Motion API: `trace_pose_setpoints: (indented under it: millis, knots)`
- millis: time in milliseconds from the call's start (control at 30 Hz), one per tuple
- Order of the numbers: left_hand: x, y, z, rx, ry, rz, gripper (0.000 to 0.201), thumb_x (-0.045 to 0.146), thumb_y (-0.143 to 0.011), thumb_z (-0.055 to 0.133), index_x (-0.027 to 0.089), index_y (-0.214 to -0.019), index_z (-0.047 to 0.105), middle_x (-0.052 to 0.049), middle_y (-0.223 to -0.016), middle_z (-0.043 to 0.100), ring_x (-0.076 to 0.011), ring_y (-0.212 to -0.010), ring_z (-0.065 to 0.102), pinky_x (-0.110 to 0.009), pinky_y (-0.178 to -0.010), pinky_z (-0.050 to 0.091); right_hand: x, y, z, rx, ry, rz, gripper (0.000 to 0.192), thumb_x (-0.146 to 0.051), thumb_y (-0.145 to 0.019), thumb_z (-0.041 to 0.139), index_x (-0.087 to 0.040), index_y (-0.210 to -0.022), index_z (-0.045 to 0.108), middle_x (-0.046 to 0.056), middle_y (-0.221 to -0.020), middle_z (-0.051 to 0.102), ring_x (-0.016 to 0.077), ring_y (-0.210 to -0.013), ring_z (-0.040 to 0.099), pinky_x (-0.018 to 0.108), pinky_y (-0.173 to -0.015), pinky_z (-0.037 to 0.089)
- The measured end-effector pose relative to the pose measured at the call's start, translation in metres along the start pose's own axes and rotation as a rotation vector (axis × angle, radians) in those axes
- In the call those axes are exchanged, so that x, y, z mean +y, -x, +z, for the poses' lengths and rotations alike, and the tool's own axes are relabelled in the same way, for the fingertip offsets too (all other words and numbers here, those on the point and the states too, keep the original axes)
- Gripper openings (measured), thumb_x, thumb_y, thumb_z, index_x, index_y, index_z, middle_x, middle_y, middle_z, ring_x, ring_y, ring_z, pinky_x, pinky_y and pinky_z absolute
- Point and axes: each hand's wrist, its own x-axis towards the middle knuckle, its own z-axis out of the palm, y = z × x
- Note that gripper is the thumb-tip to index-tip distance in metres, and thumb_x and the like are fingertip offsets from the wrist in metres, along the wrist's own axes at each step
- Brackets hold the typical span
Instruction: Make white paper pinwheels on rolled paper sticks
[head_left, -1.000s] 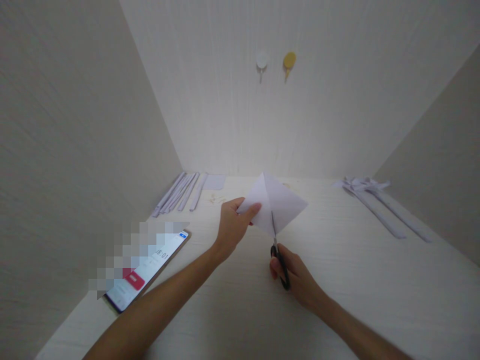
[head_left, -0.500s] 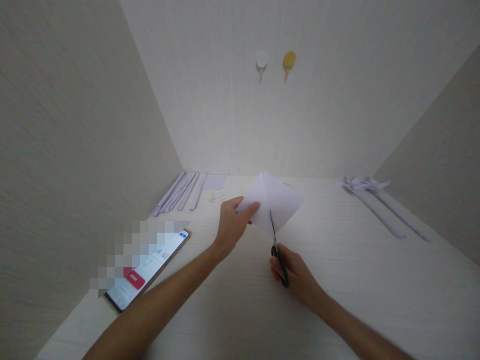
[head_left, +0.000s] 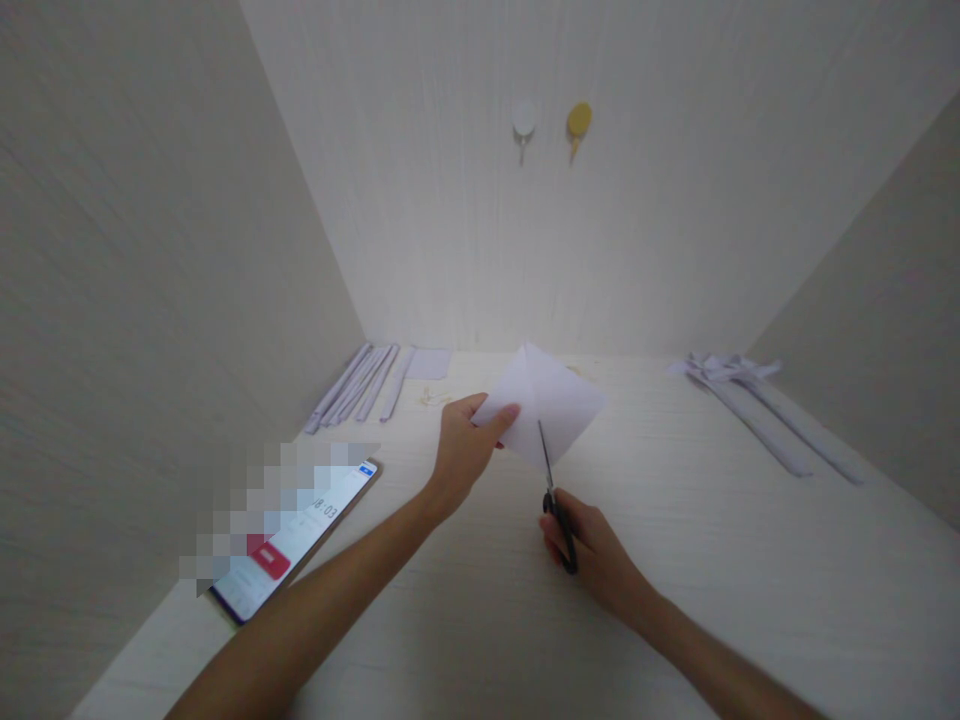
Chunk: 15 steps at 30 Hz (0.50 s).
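- Head view: left hand (head_left: 461, 452) closed on the left corner of a white paper sheet (head_left: 559, 400), thumb on top, fingers underneath, holding it raised just above the table (head_left: 750, 560).
- Paper sheet creased down the middle, peak pointing away toward the back wall (head_left: 637, 220), lying between the two hands and slightly beyond them.
- Right hand (head_left: 592, 550) wrapped around the black handles of the scissors (head_left: 553, 495), fingers through the loops.
- Blades of the scissors narrow, nearly together, pointing away and entering the near edge of the paper sheet beside the crease.
- Phone (head_left: 296, 535) flat on the table to the left of the left forearm, screen lit, showing digits and a red button; part of it blurred out.
- Row of folded paper strips (head_left: 360, 385) at the far left of the table, near the corner, with a small flat paper piece (head_left: 429, 363) just beside them.
- Bundle of longer strips (head_left: 757, 405) at the far right, well apart from the hands.
- Two hooks on the back wall, one white hook (head_left: 523, 120), one yellow hook (head_left: 578, 120), side by side.
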Motion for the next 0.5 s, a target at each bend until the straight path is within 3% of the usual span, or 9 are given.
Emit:
trace_pose_setpoints:
  millis: [500]
  knots:
    - [-0.0006,0.0,-0.0001,-0.012,-0.04,0.013,0.025,0.036,-0.061,0.058,0.012,-0.053,0.055,0.002,-0.044,0.047,-0.0078,-0.041,0.043,-0.018,-0.037,0.035,0.001,0.0006,0.0006,-0.004,0.008,-0.015,0.025,-0.036,-0.079,0.04,-0.019,-0.06,0.035,-0.005,-0.047,0.041,0.0078,-0.043,0.037,0.021,-0.042,0.03]
